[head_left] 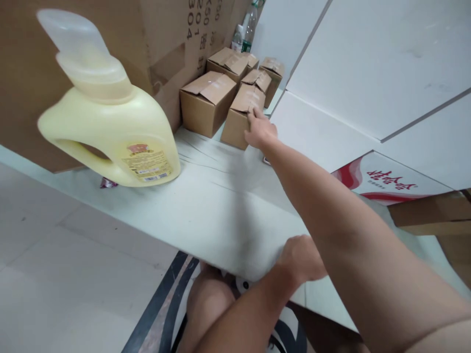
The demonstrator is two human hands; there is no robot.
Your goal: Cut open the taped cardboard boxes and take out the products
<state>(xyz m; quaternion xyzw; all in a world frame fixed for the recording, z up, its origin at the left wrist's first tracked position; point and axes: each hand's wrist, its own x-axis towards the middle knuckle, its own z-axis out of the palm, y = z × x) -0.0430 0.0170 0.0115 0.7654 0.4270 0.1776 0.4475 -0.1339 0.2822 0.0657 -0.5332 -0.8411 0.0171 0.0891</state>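
Head view: right hand (pixel 262 131) touches a small carton (pixel 240 115) among other cartons (pixel 208 100) on the pale table (pixel 198 206), grip unclear; left hand (pixel 300 257) is curled over the table, fingertips hidden, so its hold cannot be told.

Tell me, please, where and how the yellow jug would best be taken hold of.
Grip the yellow jug by its moulded handle, probably coming from the picture's lower left: the handle's loop lies on that side with nothing in front, while the rest looks broad.
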